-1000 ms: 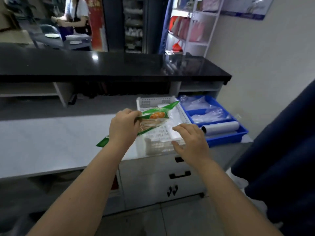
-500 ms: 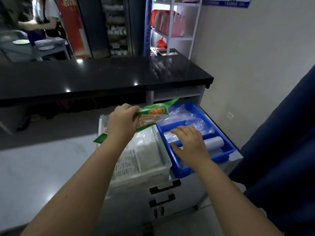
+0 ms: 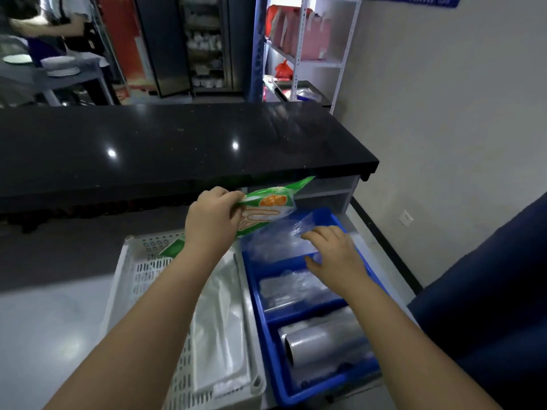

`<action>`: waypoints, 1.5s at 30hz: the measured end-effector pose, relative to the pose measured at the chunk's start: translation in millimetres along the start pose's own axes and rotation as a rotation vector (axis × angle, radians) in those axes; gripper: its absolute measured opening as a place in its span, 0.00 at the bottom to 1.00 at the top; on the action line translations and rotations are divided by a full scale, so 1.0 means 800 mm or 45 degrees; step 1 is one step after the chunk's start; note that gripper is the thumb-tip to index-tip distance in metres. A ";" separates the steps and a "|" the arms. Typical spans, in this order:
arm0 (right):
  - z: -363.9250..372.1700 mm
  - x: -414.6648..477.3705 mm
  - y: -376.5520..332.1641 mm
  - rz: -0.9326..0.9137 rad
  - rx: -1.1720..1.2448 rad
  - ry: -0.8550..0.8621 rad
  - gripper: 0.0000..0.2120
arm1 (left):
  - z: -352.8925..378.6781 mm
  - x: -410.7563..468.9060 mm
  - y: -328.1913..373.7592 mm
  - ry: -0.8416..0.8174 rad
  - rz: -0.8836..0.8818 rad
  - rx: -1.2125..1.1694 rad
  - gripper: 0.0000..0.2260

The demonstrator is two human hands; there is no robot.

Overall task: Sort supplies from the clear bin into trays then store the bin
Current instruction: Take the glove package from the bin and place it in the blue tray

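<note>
My left hand (image 3: 210,221) grips a green and white packet (image 3: 270,204) with an orange picture, held in the air over the gap between two trays. A white slotted tray (image 3: 130,270) lies on the left with a flat clear bag (image 3: 220,329) in it. To its right sits a blue divided tray (image 3: 257,294). My right hand (image 3: 334,255) hovers with fingers spread over clear plastic bags (image 3: 272,241) in the blue tray's far compartment. A roll of clear film (image 3: 322,338) fills the near compartment. No clear bin is in view.
A black counter top (image 3: 177,143) overhangs the white work surface (image 3: 44,321) behind the trays. A dark blue cloth (image 3: 488,291) hangs at the right. White shelves (image 3: 307,48) stand by the wall, and a person (image 3: 56,22) stands at a table far left.
My view has moved closer and to the right over the trays. My left hand carried the packet toward the blue tray. My right hand moved from the white tray to the blue tray's far compartment.
</note>
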State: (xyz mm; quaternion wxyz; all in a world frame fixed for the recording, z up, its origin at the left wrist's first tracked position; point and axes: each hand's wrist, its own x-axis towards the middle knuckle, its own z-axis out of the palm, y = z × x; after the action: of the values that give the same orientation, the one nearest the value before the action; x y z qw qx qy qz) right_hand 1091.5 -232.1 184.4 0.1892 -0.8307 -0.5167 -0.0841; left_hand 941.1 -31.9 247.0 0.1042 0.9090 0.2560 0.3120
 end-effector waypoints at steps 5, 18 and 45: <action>0.025 0.060 0.070 -0.172 -0.035 -0.202 0.22 | 0.026 0.021 0.027 0.042 -0.100 0.100 0.11; 0.101 0.115 0.111 -0.516 -0.006 -0.562 0.31 | 0.054 0.024 0.061 0.118 -0.462 0.229 0.12; 0.148 0.120 0.095 -0.299 0.142 -0.982 0.21 | 0.036 -0.002 0.038 0.125 -0.534 0.118 0.12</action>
State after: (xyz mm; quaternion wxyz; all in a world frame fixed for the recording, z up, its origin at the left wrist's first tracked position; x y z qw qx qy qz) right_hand 1195.6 -135.2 91.2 0.0153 -0.7252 -0.6450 0.2406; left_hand 970.2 -58.9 234.0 0.1123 0.8233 0.4585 0.3152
